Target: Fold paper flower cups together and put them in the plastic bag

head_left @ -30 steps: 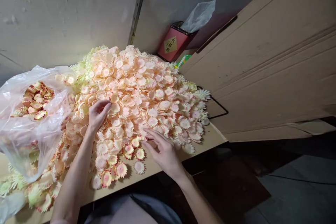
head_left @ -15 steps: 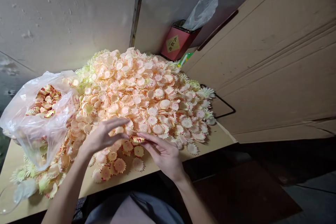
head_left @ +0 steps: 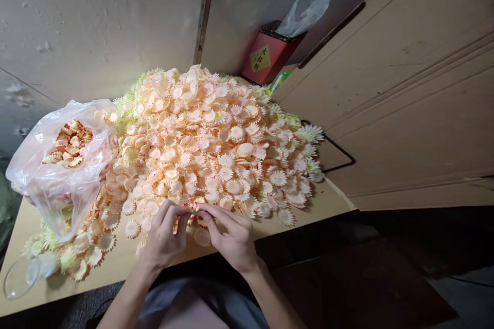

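Note:
A big heap of pale peach and pink flower-shaped pieces (head_left: 208,139) covers the wooden table (head_left: 119,262). My left hand (head_left: 165,239) and my right hand (head_left: 231,236) meet at the heap's near edge. Their fingertips pinch a small flower piece (head_left: 197,204) with a red and yellow rim between them. More flat flower pieces (head_left: 131,227) lie loose on the table around my hands.
A clear plastic bag (head_left: 62,164) with red and gold flower pieces sits at the left. A red tin (head_left: 268,59) with a plastic bag in it stands at the back by the wall. Brown cardboard sheets (head_left: 409,103) lean at the right. A clear cup (head_left: 19,280) lies at the near left.
My left hand came down from the heap's middle to the near edge and joined my right hand. Both hands now pinch one flower piece together. The camera view shifted slightly.

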